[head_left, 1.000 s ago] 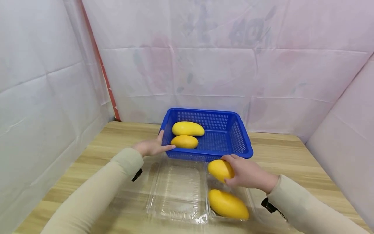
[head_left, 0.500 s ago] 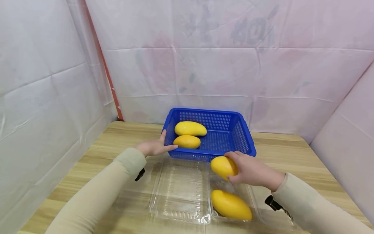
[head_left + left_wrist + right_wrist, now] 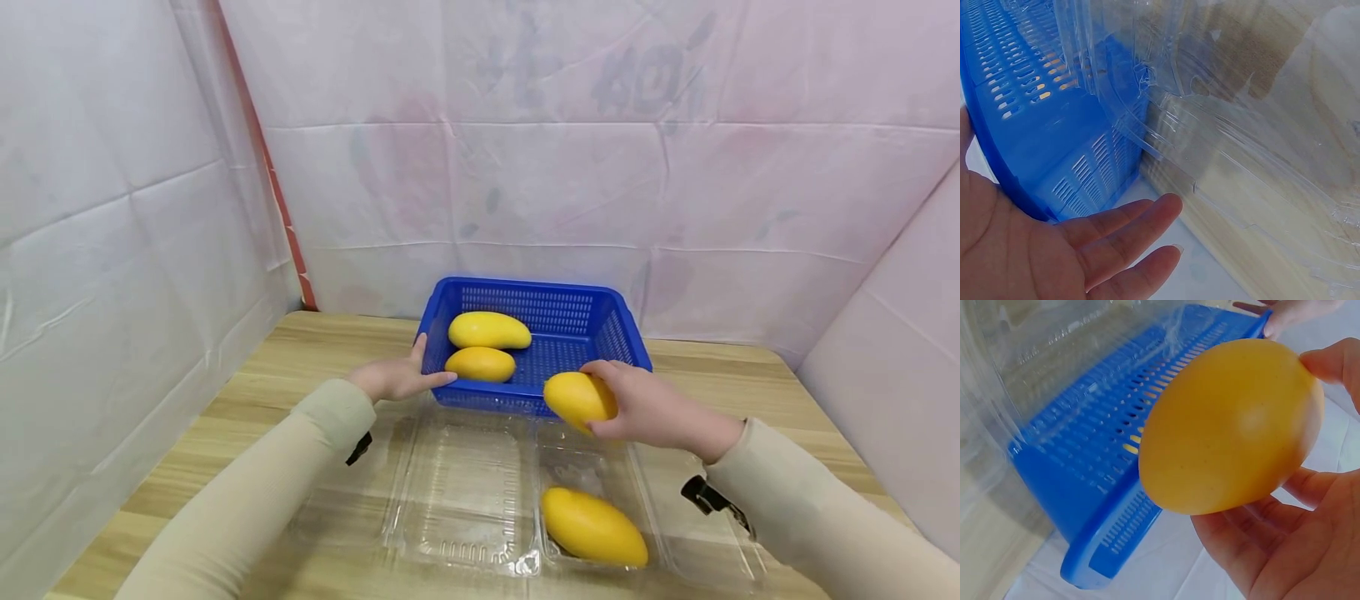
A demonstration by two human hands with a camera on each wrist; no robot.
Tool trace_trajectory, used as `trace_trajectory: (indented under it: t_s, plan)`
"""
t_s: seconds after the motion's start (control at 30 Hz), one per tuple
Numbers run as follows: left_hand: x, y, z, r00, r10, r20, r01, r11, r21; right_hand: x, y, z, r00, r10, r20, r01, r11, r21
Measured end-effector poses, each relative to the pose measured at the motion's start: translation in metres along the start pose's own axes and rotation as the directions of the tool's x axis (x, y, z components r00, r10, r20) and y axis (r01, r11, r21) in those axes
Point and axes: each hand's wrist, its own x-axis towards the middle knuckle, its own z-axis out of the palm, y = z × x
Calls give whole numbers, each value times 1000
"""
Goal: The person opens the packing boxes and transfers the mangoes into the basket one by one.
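Note:
My right hand (image 3: 648, 408) grips a yellow mango (image 3: 579, 400) between thumb and fingers, in front of the blue basket's near rim. In the right wrist view the mango (image 3: 1232, 428) hides part of the basket behind it. The blue perforated basket (image 3: 618, 333) holds two mangoes, a paler one (image 3: 487, 330) behind a rounder one (image 3: 480, 364). At the basket's left front corner, my left hand (image 3: 393, 377) rests against the rim, fingers extended; in the left wrist view this hand (image 3: 1054, 256) holds nothing. Another mango (image 3: 592, 527) lies in a clear plastic container's right section (image 3: 573, 467).
The container's left section (image 3: 468, 492) spreads flat beside the mango. More clear plastic (image 3: 705, 542) lies to the right and at the left, near my forearm. All stands on a wood-grain table (image 3: 247, 450) walled by pale sheets (image 3: 480, 167).
My right hand has lifted the mango from over the plastic container up to the basket's near rim. The left hand stays at the basket, and the head view has shifted slightly.

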Motion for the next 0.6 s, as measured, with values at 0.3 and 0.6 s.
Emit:
trace_trajectory:
  t_s: [0.3,0.6]
  plan:
    - [1,0,-1,1000,0,6,0,1000,-6,16,15,-8,999,50,22,-50,999,7]
    - [1,0,-1,1000,-9,6,9,1000,-21,36,34,-12,997,66,34,-66,998,5]
